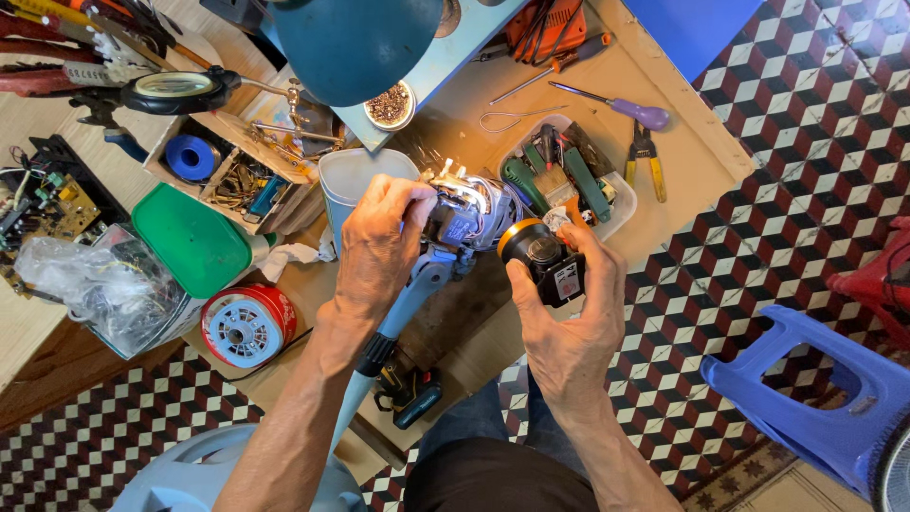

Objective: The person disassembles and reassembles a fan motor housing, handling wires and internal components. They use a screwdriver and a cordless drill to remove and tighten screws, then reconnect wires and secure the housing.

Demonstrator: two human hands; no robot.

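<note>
My left hand (376, 248) grips the top of an opened appliance motor (464, 213), a metal and black assembly with exposed wires on a light blue stem (409, 301) that runs down toward me. My right hand (569, 318) holds a small black cylindrical part with an orange rim (537, 252) just to the right of the motor, nearly touching it. Both hands are over the middle of a wooden workbench (682, 161).
A white tray of tools (618, 207) lies behind my right hand, with pliers (646, 156) and a purple screwdriver (626, 108) beyond. A green lid (190, 239), red spool (248, 325), magnifier (178, 91) and circuit board (43, 199) crowd the left. A blue stool (815, 398) stands right.
</note>
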